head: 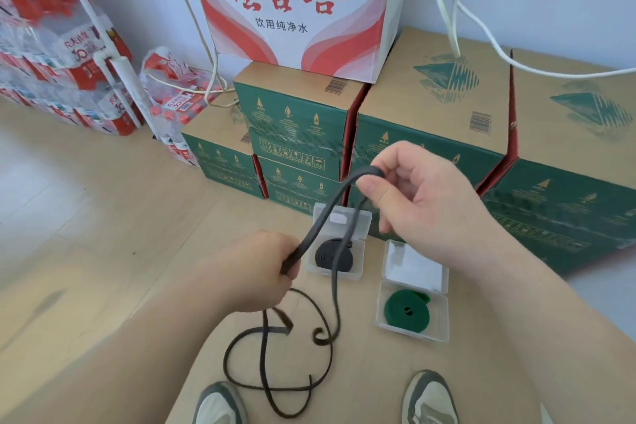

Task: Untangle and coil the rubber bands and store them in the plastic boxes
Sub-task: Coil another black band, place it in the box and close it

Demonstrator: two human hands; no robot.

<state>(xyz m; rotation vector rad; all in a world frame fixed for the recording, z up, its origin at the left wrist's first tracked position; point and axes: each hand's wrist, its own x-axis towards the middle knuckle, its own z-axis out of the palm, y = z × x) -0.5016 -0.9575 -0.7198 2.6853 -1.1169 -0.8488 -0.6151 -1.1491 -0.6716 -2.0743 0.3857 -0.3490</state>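
Left hand [254,268] and right hand [423,196] grip band [325,215], fingers curled on it. Looks limp, light; tangle at 6 o'clock. Suggest taking free end.

The room is bright, with soft, even daylight. The floor [41,182] at 9 o'clock looks washed out, nearly white. A faint grey shadow lies on it at 8 o'clock. Other shadows are small and pale. The red letters on the white box [292,10] at 12 o'clock are sharp. The bottles [51,62] at 10 o'clock look smeary. The band [364,171] is a bit blurry low down, and so are the shoes [220,403] at 6 o'clock. The green boxes [568,200] at 3 o'clock bend and lean.
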